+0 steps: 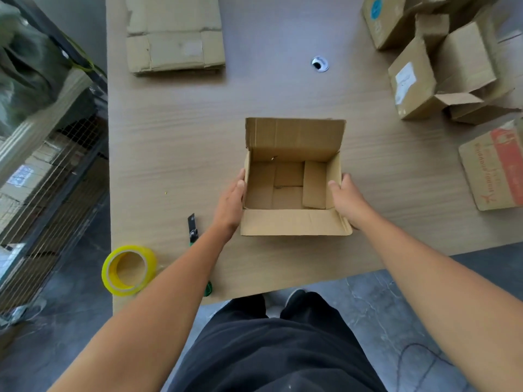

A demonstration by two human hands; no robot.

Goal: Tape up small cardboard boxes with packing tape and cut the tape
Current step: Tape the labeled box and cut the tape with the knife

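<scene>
A small open cardboard box (294, 222) stands in the middle of the wooden table (175, 154), its far flap upright and its near flap folded out toward me. My left hand (230, 200) presses flat against the box's left wall. My right hand (346, 198) holds the right wall, thumb over the rim. A roll of yellow packing tape (128, 269) lies at the table's near left corner. A black-bladed cutter with a green handle (193, 226) lies between the tape and the box, partly hidden under my left forearm.
A stack of flattened cardboard (175, 35) lies at the far left. Several assembled boxes (441, 60) crowd the far right, and a red-printed box (495, 165) sits at the right edge. A cable grommet (320, 64) is in the tabletop. A wire shelf rack (51, 154) stands left of the table.
</scene>
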